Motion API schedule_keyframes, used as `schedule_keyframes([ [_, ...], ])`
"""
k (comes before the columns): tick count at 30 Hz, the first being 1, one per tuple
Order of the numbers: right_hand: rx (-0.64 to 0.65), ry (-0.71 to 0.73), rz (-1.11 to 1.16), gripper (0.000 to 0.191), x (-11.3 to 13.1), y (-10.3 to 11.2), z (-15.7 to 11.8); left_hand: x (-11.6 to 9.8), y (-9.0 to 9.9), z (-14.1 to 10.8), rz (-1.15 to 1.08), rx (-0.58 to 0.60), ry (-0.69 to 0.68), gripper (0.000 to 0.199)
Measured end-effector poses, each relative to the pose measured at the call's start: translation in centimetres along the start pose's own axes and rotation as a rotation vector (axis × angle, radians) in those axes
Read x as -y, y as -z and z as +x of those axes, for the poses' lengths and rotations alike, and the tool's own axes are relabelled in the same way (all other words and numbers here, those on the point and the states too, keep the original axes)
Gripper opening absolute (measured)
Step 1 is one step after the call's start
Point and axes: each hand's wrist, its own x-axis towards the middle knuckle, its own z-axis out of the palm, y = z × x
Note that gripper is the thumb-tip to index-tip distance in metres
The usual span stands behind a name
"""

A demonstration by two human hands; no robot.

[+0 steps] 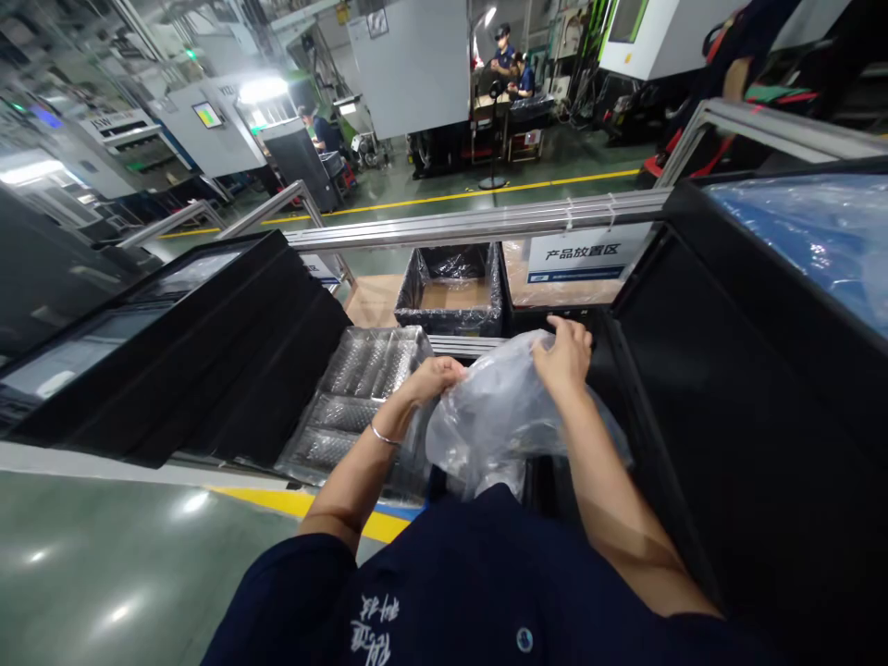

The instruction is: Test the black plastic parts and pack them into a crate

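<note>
A translucent plastic bag (499, 398) hangs loosely in front of my body, between my two hands. My left hand (438, 375) pinches its left upper edge, fingers pressed together. At the bag's upper right is my right hand (565, 356), with its thumb against the plastic and the other fingers bent; the index finger points away to the left. Clear plastic trays with textured compartments (375, 361) lie stacked to the left of my left forearm. Beyond the bag stands a black bin lined with clear film (450, 321), with brown cardboard at its bottom.
Black bins rise at the left (242, 342) and right (721, 370). A metal rail (486, 222) with a white sign (586, 252) runs across behind the work area. Machines and several people are in the background, past a yellow floor line (430, 197).
</note>
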Motion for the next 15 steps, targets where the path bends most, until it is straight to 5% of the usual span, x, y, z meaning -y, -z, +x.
schedule_keyframes([
  [2, -0.076, 0.175, -0.080, 0.033, 1.4, 0.2, -1.9, 0.6, -0.5, 0.3, -0.152, -0.024, -0.006, 0.050],
  [5, 0.100, 0.286, 0.007, 0.028, 2.7, -0.3, -5.8, 1.4, -1.4, 0.7, -0.327, 0.002, -0.013, 0.051],
  [9, 0.220, 0.287, 0.095, 0.041, 2.8, -2.1, -9.3, 1.9, -2.8, 0.6, -0.447, 0.028, 0.014, 0.047],
  [15, 0.246, 0.215, 0.320, 0.032, 1.5, -2.3, -9.8, 1.5, -3.2, 1.1, -0.495, 0.005, 0.041, 0.040],
])
